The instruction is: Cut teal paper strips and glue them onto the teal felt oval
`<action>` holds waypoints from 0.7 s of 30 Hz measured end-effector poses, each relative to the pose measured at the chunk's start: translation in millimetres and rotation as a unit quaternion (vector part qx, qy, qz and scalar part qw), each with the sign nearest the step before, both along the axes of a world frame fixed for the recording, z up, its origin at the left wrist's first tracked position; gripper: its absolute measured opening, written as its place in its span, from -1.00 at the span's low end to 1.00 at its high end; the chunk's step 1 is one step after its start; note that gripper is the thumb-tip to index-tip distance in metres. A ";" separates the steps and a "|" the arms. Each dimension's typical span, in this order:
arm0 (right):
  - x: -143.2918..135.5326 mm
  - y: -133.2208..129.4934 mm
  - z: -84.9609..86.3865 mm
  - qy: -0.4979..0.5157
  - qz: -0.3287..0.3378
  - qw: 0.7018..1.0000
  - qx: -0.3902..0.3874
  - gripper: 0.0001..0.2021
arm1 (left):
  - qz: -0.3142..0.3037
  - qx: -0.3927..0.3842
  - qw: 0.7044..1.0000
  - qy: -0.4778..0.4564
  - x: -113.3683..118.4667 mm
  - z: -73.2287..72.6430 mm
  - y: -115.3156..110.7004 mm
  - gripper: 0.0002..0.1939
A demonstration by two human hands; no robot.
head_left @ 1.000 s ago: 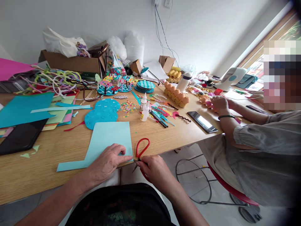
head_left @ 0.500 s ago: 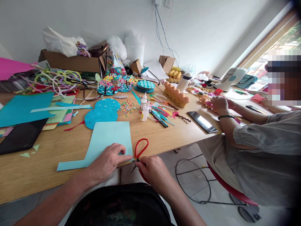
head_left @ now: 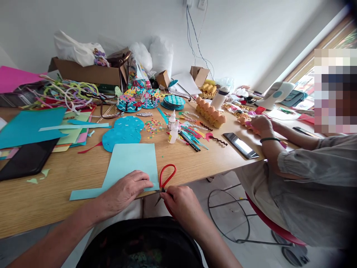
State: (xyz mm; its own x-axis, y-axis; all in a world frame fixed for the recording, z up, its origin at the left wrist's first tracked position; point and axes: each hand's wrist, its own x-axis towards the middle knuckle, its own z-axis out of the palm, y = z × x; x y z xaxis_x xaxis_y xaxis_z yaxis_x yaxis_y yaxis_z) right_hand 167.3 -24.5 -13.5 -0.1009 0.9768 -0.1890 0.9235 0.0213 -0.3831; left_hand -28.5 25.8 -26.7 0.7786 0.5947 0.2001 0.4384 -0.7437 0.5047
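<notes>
A light blue paper sheet lies at the table's front edge, with a narrow strip reaching out at its lower left. My left hand rests on the lower part of the sheet, its fingers bent and partly apart, pressing on the paper near the right corner. Red-handled scissors are gripped in my right hand, closed round the lower handle. The blades stand apart beside the sheet's lower right corner, and the upper handle loop points away from me.
Blue cut paper, glue bottles, pens and an egg carton lie beyond the sheet. A phone is at the right, near another person's hands. Coloured papers are stacked left.
My left hand's fingers have drawn back slightly from the sheet's right corner and bent. The view has shifted a little. My right hand still grips the scissors.
</notes>
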 end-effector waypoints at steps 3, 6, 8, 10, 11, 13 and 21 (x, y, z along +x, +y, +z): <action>-1.3 0.1 -0.9 -0.010 -0.003 1.000 0.006 -0.77 | -0.009 0.007 1.000 0.008 -1.9 -1.6 0.2 -0.61; -2.5 -0.4 1.0 -0.020 -0.005 1.000 0.001 -0.77 | -0.006 0.016 1.000 0.010 -1.3 -3.1 0.4 -0.61; -2.7 -1.1 3.2 -0.024 -0.001 1.000 -0.001 -0.77 | -0.008 0.020 1.000 0.008 -0.7 -3.5 0.7 -0.62; -2.6 -2.1 4.9 -0.025 0.003 1.000 -0.001 -0.78 | -0.010 0.025 1.000 0.003 -0.5 -4.0 0.9 -0.61; -2.4 -2.5 5.3 -0.025 0.005 1.000 0.000 -0.78 | -0.010 0.026 1.000 0.000 -0.5 -4.4 0.9 -0.61; -2.5 -2.8 4.8 -0.028 0.006 1.000 0.004 -0.78 | -0.012 0.027 1.000 -0.006 -0.9 -5.2 0.7 -0.61; -6.1 -4.8 0.7 -0.060 0.015 0.998 0.028 -0.79 | -0.007 0.017 1.000 -0.009 -0.8 -7.0 0.6 -0.64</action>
